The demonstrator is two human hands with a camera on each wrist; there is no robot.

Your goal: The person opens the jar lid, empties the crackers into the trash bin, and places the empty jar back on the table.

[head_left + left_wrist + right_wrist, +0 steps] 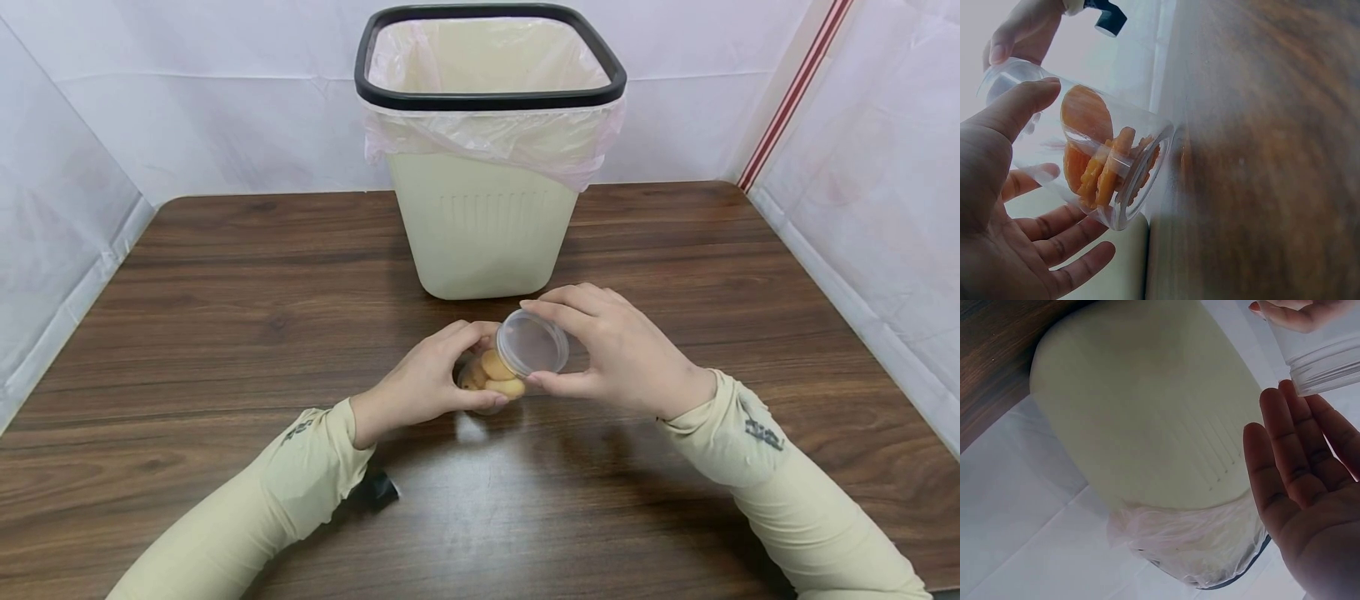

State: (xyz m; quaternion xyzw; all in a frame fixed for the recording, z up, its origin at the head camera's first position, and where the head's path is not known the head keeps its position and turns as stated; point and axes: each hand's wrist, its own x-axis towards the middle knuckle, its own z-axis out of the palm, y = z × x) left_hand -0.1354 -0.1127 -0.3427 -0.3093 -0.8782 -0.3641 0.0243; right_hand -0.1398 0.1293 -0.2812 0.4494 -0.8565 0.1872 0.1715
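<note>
A clear plastic jar (1054, 140) stands on the table, tilted in the left wrist view, with its base near the wood. Several round golden biscuits (496, 367) lie in its lower part. My left hand (431, 375) holds the jar's side between thumb and fingers; some of its fingers spread beneath in the left wrist view. At the jar's round top (533, 342), my right hand (618, 346) grips the rim with thumb and fingertips on opposite sides. A ridged ring (1329, 367) shows there; I cannot tell whether it is a lid or the jar's mouth.
A cream bin (487, 225) with a black rim and a pinkish liner stands just behind the jar on the dark wooden table (247, 292). A small black object (381, 490) is by the left sleeve. White sheeting (247, 125) encloses the back and sides.
</note>
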